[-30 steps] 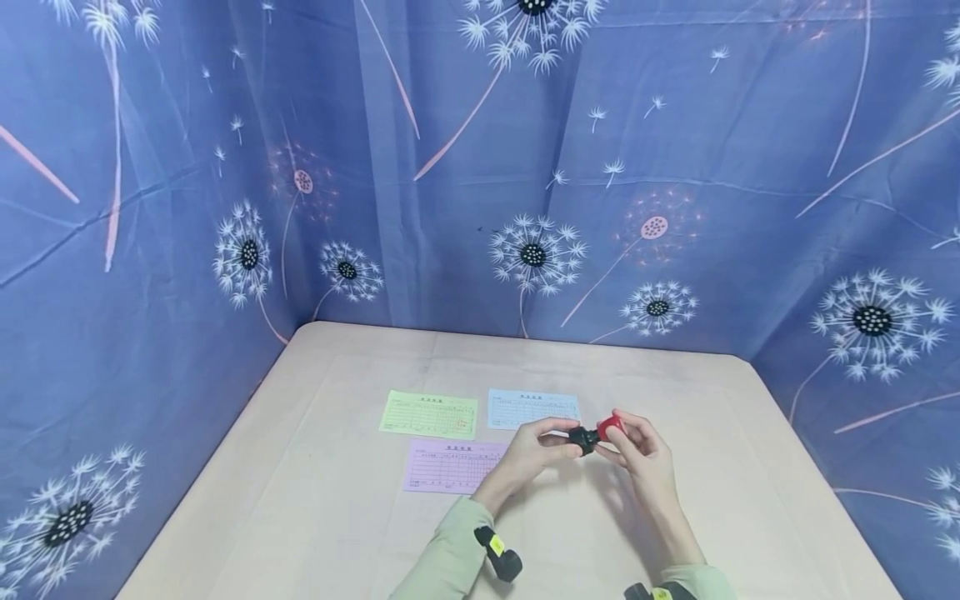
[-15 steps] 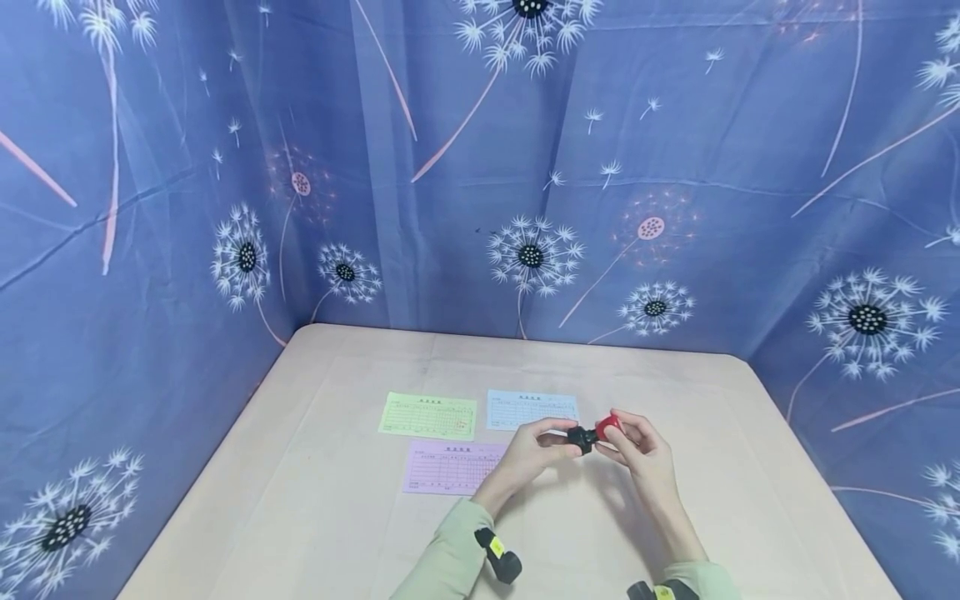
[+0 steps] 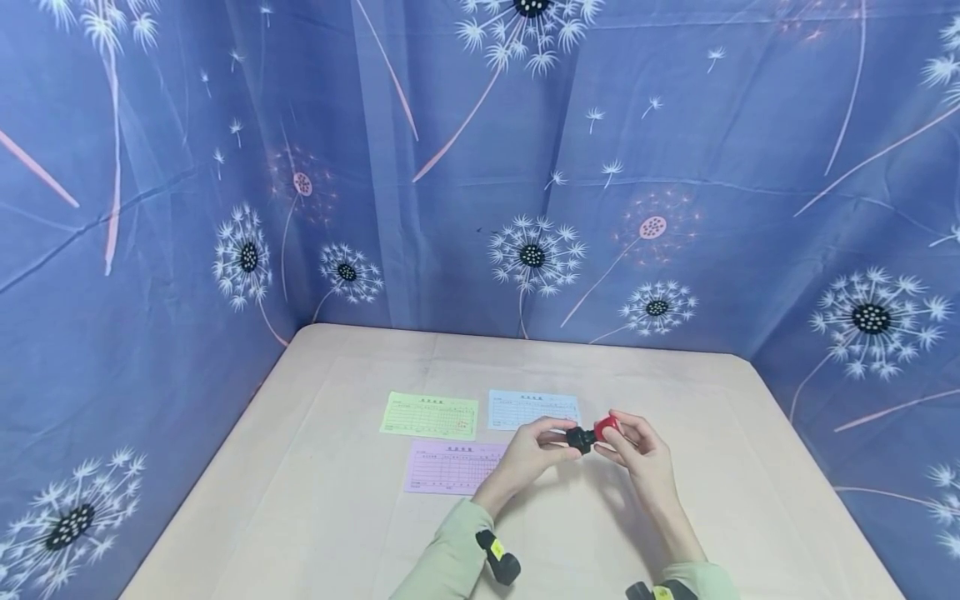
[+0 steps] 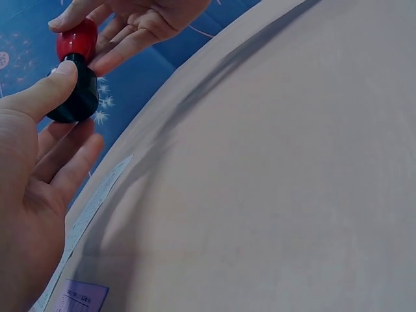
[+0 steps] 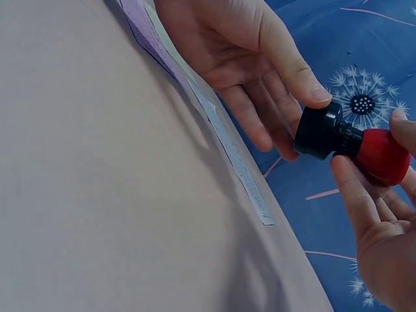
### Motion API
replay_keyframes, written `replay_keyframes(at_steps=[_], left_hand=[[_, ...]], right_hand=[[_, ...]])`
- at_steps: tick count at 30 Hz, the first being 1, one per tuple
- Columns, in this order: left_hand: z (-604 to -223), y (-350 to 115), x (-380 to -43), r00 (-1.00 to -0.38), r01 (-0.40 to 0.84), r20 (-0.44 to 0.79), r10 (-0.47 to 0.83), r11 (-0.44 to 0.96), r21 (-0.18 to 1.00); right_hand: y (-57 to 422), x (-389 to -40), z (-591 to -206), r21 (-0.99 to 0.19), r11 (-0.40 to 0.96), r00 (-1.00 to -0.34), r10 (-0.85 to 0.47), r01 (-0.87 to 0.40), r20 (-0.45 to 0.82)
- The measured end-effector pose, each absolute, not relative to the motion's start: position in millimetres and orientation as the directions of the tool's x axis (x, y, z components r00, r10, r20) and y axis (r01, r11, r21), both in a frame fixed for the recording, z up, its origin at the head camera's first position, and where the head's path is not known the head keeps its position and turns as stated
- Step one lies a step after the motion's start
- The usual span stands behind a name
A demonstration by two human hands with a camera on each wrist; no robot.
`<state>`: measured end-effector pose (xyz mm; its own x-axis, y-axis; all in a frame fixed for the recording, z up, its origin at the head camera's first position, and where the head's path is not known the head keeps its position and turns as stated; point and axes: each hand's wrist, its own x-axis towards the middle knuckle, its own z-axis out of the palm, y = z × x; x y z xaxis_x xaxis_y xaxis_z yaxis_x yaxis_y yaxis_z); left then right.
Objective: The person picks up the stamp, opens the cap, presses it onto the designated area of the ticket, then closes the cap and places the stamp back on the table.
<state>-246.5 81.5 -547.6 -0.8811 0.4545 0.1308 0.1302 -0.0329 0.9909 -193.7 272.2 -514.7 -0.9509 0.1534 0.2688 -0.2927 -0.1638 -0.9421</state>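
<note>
Between my two hands, raised over the table, is a rubber stamp (image 3: 580,440) with a black body and a red knob handle (image 5: 383,156). My left hand (image 3: 528,457) pinches the black end between thumb and fingers. The red handle is gripped by the thumb and fingers of my right hand (image 3: 647,457). In the left wrist view the stamp's black part (image 4: 81,97) lies below the red knob, and the two parts are joined. The stamp's printing face is out of sight at the left hand's side.
On the table (image 3: 315,517) lie a green form (image 3: 427,415) with a red stamp mark, a blue form (image 3: 525,407) partly behind my left hand, and a purple form (image 3: 446,467) partly under my left forearm in the head view. A blue dandelion-print curtain (image 3: 450,250) encloses the table's back and sides.
</note>
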Motion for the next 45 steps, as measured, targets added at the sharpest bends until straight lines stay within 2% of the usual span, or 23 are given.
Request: replay_keyframes(at_steps=[9,14,18,23,36,40,45], left_hand=[[-543.4,77.0,-246.5,-0.874,0.167,0.149,0.463,-0.002,0.986],[-541.6,68.3,-250.2,-0.875,0.242,0.175,0.451,0.095,0.966],[-541.8,56.5,-255.6,-0.870,0.334,0.210,0.446,0.219,0.917],[-541.4,41.1,-260.6,-0.863,0.379,0.222,0.453,0.291,0.879],[-539.7,18.0,-267.7,-0.859,0.422,0.206,0.468,0.420,0.804],[-538.7,7.9,-271.3,-0.844,0.485,0.226,0.486,0.512,0.709],[-536.7,-3.6,-276.2,-0.831,0.553,0.266,0.489,0.665,0.503]], right_hand=[[273.0,-194.5,-514.9,-0.944,-0.148,-0.951,0.139,-0.296,0.276],[274.2,-196.4,-513.5,-0.951,-0.108,-0.948,0.165,-0.291,0.272],[277.7,-197.7,-511.2,-0.970,0.038,-0.951,0.196,-0.238,0.241],[287.5,-200.3,-511.0,-0.955,0.245,-0.952,0.212,-0.166,0.220],[298.9,-210.1,-518.3,-0.867,0.488,-0.961,0.181,-0.099,0.212],[299.2,-211.4,-520.3,-0.838,0.534,-0.961,0.153,-0.114,0.229],[299.4,-212.6,-519.8,-0.800,0.586,-0.961,0.119,-0.134,0.248]])
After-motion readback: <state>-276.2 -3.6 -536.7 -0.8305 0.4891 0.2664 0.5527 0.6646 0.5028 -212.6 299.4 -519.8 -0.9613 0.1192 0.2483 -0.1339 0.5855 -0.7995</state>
